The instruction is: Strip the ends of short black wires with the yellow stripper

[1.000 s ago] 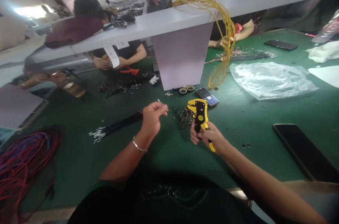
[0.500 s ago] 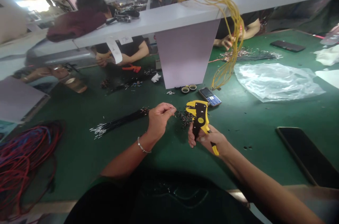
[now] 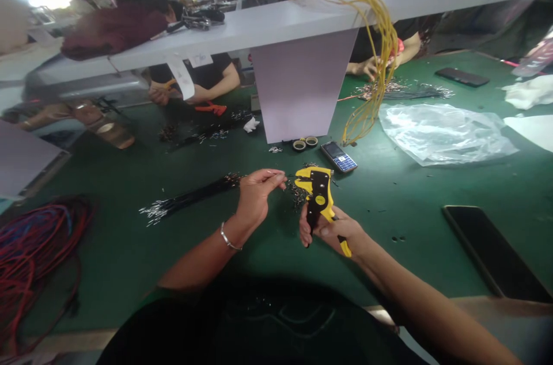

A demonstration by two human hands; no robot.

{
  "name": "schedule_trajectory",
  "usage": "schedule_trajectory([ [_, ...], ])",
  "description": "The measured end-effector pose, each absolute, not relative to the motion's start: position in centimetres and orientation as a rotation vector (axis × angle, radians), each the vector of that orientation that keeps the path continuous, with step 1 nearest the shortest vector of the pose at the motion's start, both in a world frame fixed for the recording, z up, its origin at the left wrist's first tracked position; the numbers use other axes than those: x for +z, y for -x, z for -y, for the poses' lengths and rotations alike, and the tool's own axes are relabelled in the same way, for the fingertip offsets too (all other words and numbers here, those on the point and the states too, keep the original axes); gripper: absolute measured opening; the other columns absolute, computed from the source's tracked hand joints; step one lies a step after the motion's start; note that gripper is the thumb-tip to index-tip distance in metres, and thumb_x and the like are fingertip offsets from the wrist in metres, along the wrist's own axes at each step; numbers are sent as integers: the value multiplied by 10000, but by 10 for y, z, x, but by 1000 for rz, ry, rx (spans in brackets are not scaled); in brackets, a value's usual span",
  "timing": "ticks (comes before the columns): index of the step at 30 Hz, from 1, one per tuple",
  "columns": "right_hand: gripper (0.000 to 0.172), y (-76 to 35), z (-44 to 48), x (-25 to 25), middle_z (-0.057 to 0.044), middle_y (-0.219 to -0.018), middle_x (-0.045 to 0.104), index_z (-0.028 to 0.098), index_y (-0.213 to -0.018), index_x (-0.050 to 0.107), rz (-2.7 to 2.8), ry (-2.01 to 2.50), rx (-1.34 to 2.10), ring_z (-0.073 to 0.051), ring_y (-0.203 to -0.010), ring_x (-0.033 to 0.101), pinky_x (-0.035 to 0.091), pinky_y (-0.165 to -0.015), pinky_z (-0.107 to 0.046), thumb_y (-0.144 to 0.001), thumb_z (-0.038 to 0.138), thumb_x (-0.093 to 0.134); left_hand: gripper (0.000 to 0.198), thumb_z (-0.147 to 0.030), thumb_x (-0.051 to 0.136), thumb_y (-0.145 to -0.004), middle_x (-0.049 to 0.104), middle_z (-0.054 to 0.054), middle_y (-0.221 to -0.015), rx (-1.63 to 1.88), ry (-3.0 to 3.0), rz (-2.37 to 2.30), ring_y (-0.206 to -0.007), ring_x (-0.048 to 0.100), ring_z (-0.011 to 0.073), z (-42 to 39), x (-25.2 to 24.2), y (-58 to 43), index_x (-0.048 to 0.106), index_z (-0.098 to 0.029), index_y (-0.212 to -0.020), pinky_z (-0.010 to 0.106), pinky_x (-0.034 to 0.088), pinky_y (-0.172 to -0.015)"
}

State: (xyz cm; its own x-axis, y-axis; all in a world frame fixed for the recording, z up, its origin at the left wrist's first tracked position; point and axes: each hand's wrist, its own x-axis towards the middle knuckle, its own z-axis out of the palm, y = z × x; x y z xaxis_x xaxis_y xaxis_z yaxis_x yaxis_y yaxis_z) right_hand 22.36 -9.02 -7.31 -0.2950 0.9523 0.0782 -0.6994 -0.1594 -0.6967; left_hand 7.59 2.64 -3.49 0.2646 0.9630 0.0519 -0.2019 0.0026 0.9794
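My right hand is wrapped round the handles of a yellow and black wire stripper, its jaws pointing left. In a pinch, my left hand holds a thin dark wire whose end reaches the stripper's jaws. Whether the jaws bite on it is too small to tell. Below the jaws lies a heap of small dark scraps, partly hidden by the tool. A bundle of black wires with bright bare ends rests left of my left hand.
A keypad phone and two tape rolls sit beyond the stripper. A large black phone lies at right, red and blue cable coils at left. Yellow wires hang from the shelf. Co-workers sit across the table.
The stripper's jaws have come close to my left fingers, and a wire now spans the gap between them. The whole view has shifted slightly.
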Motion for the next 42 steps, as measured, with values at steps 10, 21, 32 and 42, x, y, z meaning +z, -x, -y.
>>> schedule_trajectory([
  [10, 351, -223, 91, -75, -39, -748, 618, 138, -963, 605, 766, 447, 1749, -186, -638, 569, 489, -636, -388, -618, 171, 667, 54, -136, 745, -692, 705, 38, -660, 1075, -1244, -805, -623, 650, 143, -20, -34, -77, 759, -176, -727, 323, 527, -713],
  [21, 334, -220, 92, -81, -38, -746, 618, 126, -966, 606, 778, 461, 1719, -178, -621, 575, 500, -613, -385, -660, 188, 726, 58, -152, 752, -682, 711, 32, -671, 1039, -1263, -758, -631, 649, 151, -19, -36, -76, 760, -195, -720, 327, 531, -694],
  [32, 298, -221, 94, -84, -24, -718, 621, 142, -962, 604, 766, 470, 1730, -165, -581, 566, 496, -573, -365, -691, 186, 720, 107, -126, 747, -671, 707, 24, -695, 1040, -1272, -725, -638, 641, 148, -20, -35, -75, 761, -227, -701, 330, 534, -684],
  [42, 244, -220, 96, -81, -17, -689, 616, 134, -920, 613, 755, 492, 1711, -148, -543, 553, 484, -531, -335, -708, 178, 727, 92, -136, 744, -675, 706, 26, -699, 1018, -1298, -725, -634, 633, 146, -21, -36, -75, 761, -222, -703, 332, 540, -676],
])
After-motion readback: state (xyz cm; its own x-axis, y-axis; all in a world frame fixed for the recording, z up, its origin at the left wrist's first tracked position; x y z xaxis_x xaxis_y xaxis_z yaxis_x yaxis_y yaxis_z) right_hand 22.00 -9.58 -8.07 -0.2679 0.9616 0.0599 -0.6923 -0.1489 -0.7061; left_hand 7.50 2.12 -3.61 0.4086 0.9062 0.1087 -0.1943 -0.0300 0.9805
